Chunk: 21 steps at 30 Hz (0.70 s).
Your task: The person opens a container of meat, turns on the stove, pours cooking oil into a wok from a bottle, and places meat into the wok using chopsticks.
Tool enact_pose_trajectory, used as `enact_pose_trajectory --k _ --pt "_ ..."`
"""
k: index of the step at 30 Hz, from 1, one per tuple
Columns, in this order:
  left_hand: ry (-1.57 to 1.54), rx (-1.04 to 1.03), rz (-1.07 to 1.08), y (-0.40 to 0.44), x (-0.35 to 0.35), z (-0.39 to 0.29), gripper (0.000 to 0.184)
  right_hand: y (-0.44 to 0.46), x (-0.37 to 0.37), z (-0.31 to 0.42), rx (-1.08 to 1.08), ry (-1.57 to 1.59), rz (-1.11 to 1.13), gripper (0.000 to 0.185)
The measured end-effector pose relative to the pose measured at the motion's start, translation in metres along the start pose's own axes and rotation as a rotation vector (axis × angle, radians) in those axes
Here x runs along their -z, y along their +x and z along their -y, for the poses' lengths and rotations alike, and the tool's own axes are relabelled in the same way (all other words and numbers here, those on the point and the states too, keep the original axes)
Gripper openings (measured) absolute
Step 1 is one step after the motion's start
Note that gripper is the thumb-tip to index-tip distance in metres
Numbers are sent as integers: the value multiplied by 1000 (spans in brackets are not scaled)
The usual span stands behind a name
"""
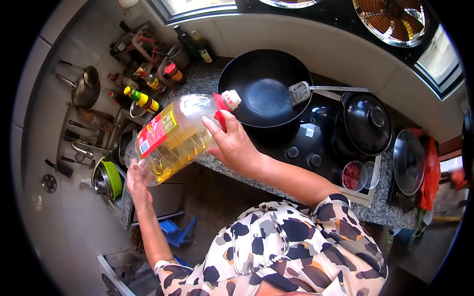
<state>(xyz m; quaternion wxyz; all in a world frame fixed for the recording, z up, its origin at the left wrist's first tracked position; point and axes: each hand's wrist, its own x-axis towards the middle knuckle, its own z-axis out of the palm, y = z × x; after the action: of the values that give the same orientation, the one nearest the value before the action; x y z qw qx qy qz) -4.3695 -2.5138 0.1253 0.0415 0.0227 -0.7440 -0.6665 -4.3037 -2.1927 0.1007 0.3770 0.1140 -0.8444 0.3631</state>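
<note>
Cradling a big clear plastic oil bottle, the person holds it slantwise between both hands, its ribbed belly partly filled with yellow liquid, its label red and glossy, its white-topped neck at the left edge of the wok. The left hand is cupped at the base, fingers partly opened to its width and some hidden behind the plastic; the right hand has its fingers bent around the red handle near the neck. The wok is wide, round and dark, with a dull metal spatula lying over its right side, handle jutting out towards a shiny black lidded pot. Nearer the person, a clear bowl of raw-looking red pieces sits by the stove's edge. Speckled granite counter runs around, crowded at left by a yellow-capped sauce bottle and a red-lidded jar.
</note>
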Motion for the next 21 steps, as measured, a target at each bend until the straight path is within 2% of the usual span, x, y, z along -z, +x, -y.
enact_pose_trajectory --k 21 --pt "161 -155 13 21 -33 -47 80 4 9 -28 -77 70 -63 82"
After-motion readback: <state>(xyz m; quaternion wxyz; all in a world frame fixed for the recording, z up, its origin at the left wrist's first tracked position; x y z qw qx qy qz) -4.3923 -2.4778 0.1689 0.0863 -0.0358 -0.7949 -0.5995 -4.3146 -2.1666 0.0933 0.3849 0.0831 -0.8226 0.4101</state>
